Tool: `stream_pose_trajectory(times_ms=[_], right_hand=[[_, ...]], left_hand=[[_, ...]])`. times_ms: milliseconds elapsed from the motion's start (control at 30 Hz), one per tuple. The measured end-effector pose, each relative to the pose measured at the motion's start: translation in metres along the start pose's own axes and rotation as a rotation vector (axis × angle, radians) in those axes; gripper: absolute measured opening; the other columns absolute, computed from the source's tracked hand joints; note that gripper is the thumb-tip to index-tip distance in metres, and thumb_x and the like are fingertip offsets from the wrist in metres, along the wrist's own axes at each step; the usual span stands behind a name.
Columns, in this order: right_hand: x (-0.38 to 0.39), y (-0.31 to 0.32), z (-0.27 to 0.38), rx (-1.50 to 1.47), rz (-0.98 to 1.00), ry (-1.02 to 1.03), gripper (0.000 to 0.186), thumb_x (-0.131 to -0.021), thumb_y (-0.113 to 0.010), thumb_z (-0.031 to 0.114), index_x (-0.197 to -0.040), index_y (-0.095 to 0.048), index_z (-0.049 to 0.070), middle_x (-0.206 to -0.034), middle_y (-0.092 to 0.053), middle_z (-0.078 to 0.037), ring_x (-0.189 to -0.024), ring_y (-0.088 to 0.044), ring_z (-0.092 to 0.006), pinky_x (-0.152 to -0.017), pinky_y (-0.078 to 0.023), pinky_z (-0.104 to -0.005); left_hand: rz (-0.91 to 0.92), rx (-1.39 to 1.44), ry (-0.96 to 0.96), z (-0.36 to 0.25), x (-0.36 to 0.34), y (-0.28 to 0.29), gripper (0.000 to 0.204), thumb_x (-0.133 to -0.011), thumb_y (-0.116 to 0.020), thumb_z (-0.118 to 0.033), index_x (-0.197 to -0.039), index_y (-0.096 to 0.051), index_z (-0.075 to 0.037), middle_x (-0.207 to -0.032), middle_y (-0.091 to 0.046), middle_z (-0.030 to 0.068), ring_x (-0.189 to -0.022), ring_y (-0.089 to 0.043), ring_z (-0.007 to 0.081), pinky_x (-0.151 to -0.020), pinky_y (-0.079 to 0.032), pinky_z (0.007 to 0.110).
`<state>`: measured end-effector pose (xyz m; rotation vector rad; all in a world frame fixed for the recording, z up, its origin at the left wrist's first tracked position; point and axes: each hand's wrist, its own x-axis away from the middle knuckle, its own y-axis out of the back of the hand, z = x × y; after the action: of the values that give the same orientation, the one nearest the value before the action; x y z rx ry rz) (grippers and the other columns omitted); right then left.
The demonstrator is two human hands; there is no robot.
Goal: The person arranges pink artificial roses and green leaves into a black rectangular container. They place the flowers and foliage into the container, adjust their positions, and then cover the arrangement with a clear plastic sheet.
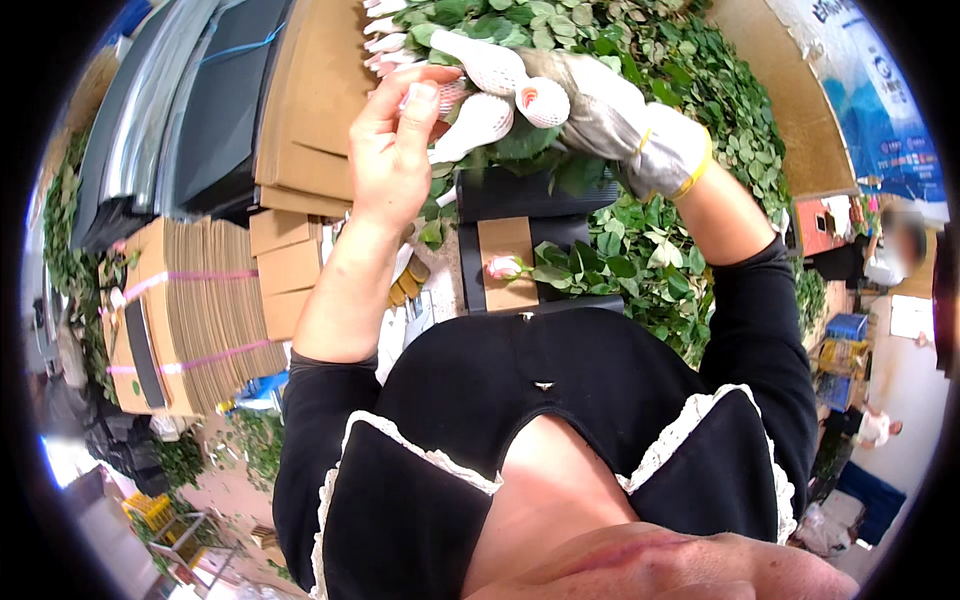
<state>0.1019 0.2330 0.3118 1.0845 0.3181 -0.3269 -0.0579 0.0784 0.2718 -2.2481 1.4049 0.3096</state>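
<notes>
My bare left hand (392, 160) is at the upper middle, thumb and fingers closed around a pink rose head in white mesh netting (449, 98). Beside it, my right hand (610, 110), in a grey-white glove with a yellow cuff, is closed around a bunch of netted roses (484, 122). Several white-sleeved heads point left from the bunch, and one sleeve (543, 102) opens toward me, showing pink inside. The stems in the glove are mostly hidden. Below the hands, a single pale pink rose (505, 268) lies on a cardboard strip (508, 236) over black sheets.
More netted roses (385, 40) lie at the top edge beside a broad heap of green leaves (700, 90). Flat cardboard (315, 90) and dark sheets (225, 120) stand left. Strapped cardboard (205, 310) sits lower left. A yellow-brown glove (408, 282) lies near my left forearm.
</notes>
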Motion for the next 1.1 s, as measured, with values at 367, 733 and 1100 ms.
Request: stream_pose_trajectory(times_ms=[367, 733, 1100], right_hand=[[0.003, -0.030, 0.036, 0.185, 0.047, 0.144, 0.036, -0.082, -0.069, 0.019, -0.115, -0.063, 0.007, -0.093, -0.067, -0.012, -0.084, -0.065, -0.0285, -0.073, -0.052, -0.0341], [-0.009, -0.053, 0.065, -0.235, 0.393, -0.299, 0.061, -0.084, -0.070, 0.025, -0.134, -0.050, -0.004, -0.140, -0.052, -0.016, -0.129, -0.048, -0.0253, -0.109, -0.035, -0.0337], [0.006, -0.087, 0.071, 0.415, 0.199, 0.154, 0.033, -0.081, -0.057, 0.013, -0.113, -0.062, 0.016, -0.095, -0.068, -0.004, -0.082, -0.068, -0.0266, -0.067, -0.055, -0.0381]], left_hand=[[-0.184, -0.507, -0.208, -0.060, 0.096, 0.027, 0.013, -0.094, -0.060, -0.003, -0.095, -0.071, 0.002, -0.091, -0.070, 0.0118, -0.086, -0.066, 0.0182, -0.079, -0.051, 0.027], [-0.020, -0.493, 0.012, -0.056, 0.139, 0.044, 0.037, -0.082, -0.075, -0.004, -0.110, -0.052, 0.001, -0.089, -0.065, 0.0118, -0.081, -0.065, 0.0176, -0.073, -0.052, 0.029], [0.271, -1.034, -0.351, -0.096, 0.108, 0.064, 0.026, -0.073, -0.073, 0.001, -0.099, -0.068, 0.000, -0.088, -0.069, 0.0130, -0.085, -0.066, 0.0272, -0.075, -0.051, 0.034]])
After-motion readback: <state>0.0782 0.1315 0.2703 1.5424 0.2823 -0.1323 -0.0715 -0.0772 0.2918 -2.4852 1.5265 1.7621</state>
